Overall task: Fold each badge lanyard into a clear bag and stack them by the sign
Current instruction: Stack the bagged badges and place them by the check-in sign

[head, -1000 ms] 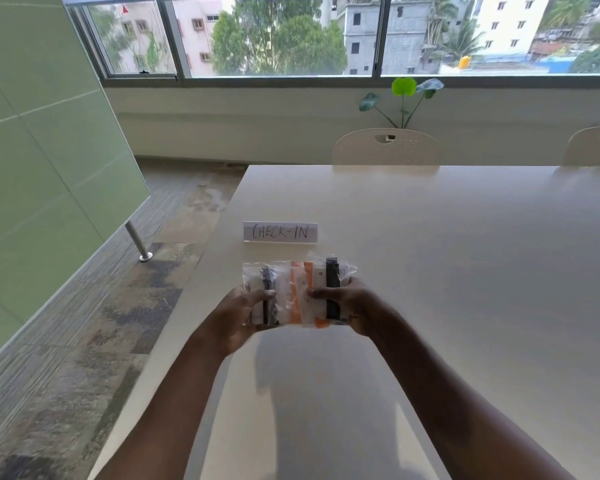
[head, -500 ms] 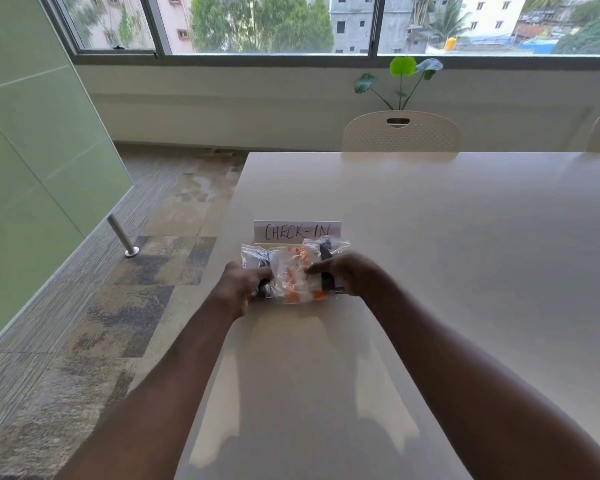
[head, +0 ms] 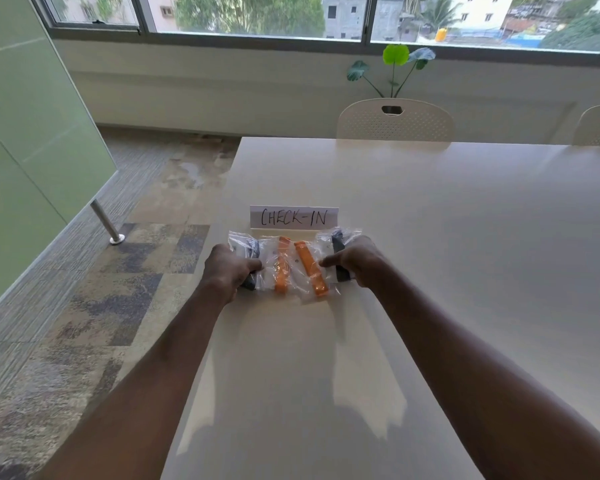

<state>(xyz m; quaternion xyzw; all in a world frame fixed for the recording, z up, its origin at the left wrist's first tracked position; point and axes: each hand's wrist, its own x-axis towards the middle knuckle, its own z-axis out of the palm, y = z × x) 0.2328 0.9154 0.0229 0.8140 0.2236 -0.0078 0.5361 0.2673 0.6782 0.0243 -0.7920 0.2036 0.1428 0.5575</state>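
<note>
On table (head: 430,237), left hand (head: 229,271) and right hand (head: 357,259) grip bagged lanyards (head: 291,268) beside sign (head: 293,217).

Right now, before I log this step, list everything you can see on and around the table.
sign: one, white with black CHECK-IN lettering, on the table behind the bags
clear bags: a row, exact count unclear, in front of the sign
orange lanyards: two strips, inside the middle bags
black lanyards: two, inside the end bags, partly hidden by the hands
table: one, cream, centre and right
chairs: two, cream, at the table's far edge
plant: one, green, behind the nearer chair
partition: one, green glass, left
left hand: grips the row's left end
right hand: grips the row's right end
</note>
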